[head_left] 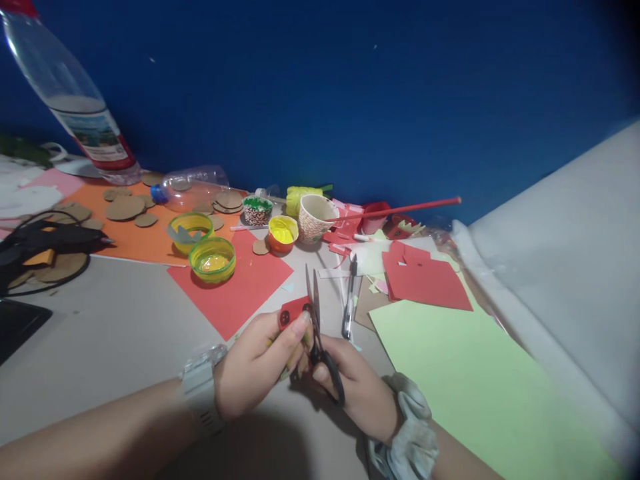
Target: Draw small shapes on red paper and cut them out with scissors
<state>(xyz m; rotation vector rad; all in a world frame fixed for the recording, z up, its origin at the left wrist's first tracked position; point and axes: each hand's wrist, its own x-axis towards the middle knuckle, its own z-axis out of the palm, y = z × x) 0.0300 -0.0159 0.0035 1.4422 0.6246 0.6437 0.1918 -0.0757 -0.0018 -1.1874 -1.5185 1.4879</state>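
Between the thumb and fingers of my left hand [263,360] is a small piece of red paper [295,312] with dark round spots drawn on it. Something yellowish-green shows under those fingers, too covered to name. My right hand [347,377] grips black-handled scissors [316,333] with the blades pointing away from me and slightly apart. The blades stand right at the right edge of the red piece; whether they touch it I cannot tell. Beyond my hands lies a larger red sheet [245,300], and a black pen [350,300] rests to the right of the scissors.
Two yellow-green bowls [213,261] and a patterned paper cup [315,220] with a red stick [400,208] across it stand behind. Left are a hot glue gun [45,243], cardboard discs [125,208] and a tall bottle [90,127]. Light green paper [480,373] covers the right.
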